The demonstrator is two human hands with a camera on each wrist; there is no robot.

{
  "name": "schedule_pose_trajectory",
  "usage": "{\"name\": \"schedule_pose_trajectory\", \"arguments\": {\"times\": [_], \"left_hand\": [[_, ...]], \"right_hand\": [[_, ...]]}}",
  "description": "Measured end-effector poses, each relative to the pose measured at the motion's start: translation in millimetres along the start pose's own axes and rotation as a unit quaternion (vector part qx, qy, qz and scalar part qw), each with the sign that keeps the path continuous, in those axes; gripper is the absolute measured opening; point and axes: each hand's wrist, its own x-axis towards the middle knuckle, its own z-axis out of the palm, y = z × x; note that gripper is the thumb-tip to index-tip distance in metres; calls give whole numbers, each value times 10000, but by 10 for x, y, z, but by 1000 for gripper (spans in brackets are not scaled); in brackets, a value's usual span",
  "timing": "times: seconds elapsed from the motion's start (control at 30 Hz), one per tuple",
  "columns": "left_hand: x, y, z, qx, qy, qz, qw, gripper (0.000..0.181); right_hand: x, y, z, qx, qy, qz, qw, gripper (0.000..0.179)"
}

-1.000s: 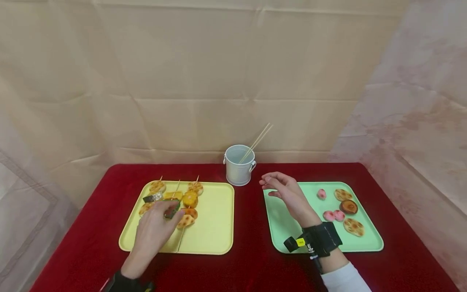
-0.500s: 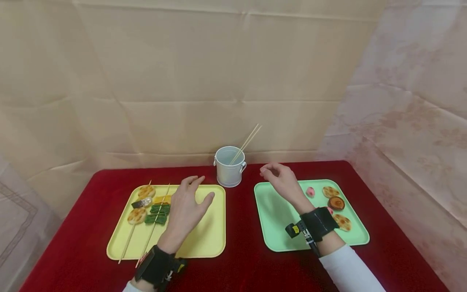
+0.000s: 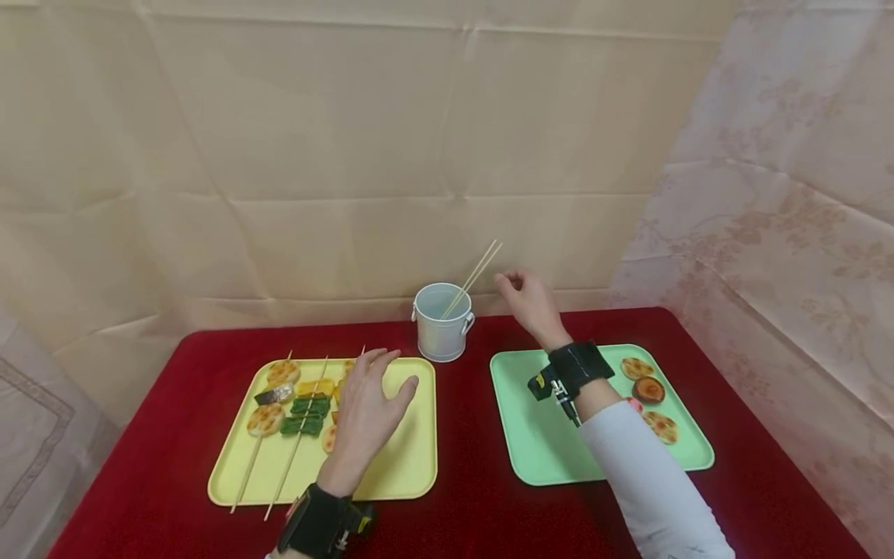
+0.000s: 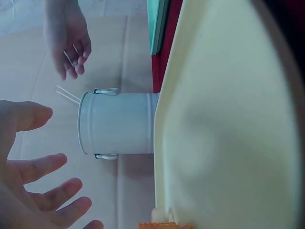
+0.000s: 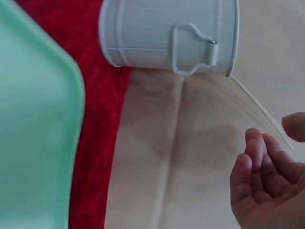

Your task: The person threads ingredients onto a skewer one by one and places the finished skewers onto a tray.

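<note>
In the head view my left hand [image 3: 366, 411] hovers over the yellow tray [image 3: 401, 466], fingers spread and holding nothing. It partly hides some food on that tray. Left of it lie a skewer with folded green pieces [image 3: 305, 417] and another with browned round slices [image 3: 265, 420]. My right hand [image 3: 528, 305] is raised just right of two bare wooden skewers [image 3: 472, 279] that lean out of a white bucket [image 3: 441, 339]. In the right wrist view its fingers are loosely bent and the thumb is apart, close to the tip of a bare skewer [image 5: 259, 109].
A green tray [image 3: 534, 450] stands at the right on the red cloth [image 3: 468, 497]. It bears a brown round mushroom-like piece [image 3: 648, 390], browned slices [image 3: 636, 368] and a pink piece [image 3: 634, 404]. A beige cloth backdrop [image 3: 314, 155] rises behind the table.
My left hand has left the green-pieced skewer, moved right and spread its fingers. My right hand has moved forward and up towards the bare skewers. The head view has shifted a little.
</note>
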Motion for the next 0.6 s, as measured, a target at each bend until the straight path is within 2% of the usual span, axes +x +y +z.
{"name": "schedule_pose_trajectory", "arguments": {"times": [0.13, 0.27, 0.47, 0.6], "left_hand": [[-37, 4, 50, -90, 46, 23, 9999, 51], [-56, 17, 90, -76, 70, 111, 9999, 49], [-70, 32, 73, -44, 69, 55, 10000, 51], [-69, 40, 62, -70, 86, 29, 9999, 53]], "right_hand": [[165, -27, 22, 136, 126, 213, 9996, 45], [258, -41, 42, 255, 303, 264, 9989, 42], [300, -85, 95, 589, 417, 405, 9966, 33], [275, -125, 62, 820, 468, 422, 9946, 31]]}}
